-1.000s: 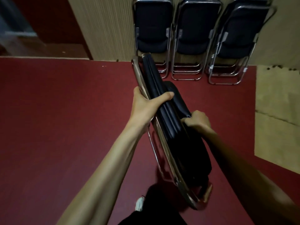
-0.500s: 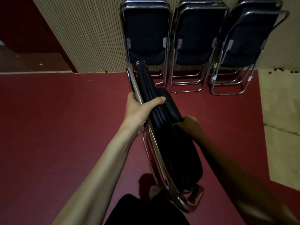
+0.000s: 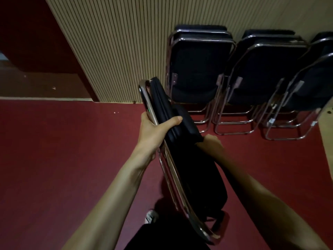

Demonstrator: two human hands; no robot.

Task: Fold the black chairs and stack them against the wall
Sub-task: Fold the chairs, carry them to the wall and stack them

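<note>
A dark red carpet [image 3: 54, 159] covered the floor, meeting a dark red wall section [image 3: 27, 33] at far left and, beside it, a beige ribbed wall panel [image 3: 117, 42] that ran across the back of the room.

Left of centre, the left hand [image 3: 153, 130] gripped a folded black chair [image 3: 194, 174] with padded cushions and a chromed tube frame. The palm lay against the shiny frame tube [image 3: 146, 98] on the chair's left side. The thumb [image 3: 173, 121] reached over the edge of the black backrest pad, and the other fingers wrapped round out of sight behind the tube. The chair was held off the carpet, edge-on to the camera and tilted. Its top pointed toward the wall and its looped chrome foot hung low near the person's black trouser leg [image 3: 167, 237] and white shoe [image 3: 150, 216].

Just right of the chair, the right hand [image 3: 210, 143] clutched the seat pad from the other side. Its knuckles showed, while the curled fingertips were lost in shadow under the pad.

Further right, three stacks of folded black chairs with chrome frames leaned against the ribbed panel: the left stack [image 3: 196, 69], the middle stack [image 3: 261, 73] and the right stack [image 3: 320, 78]. The top of the held chair was near the left stack. A beige floor patch [image 3: 326, 141] edged the carpet at far right.
</note>
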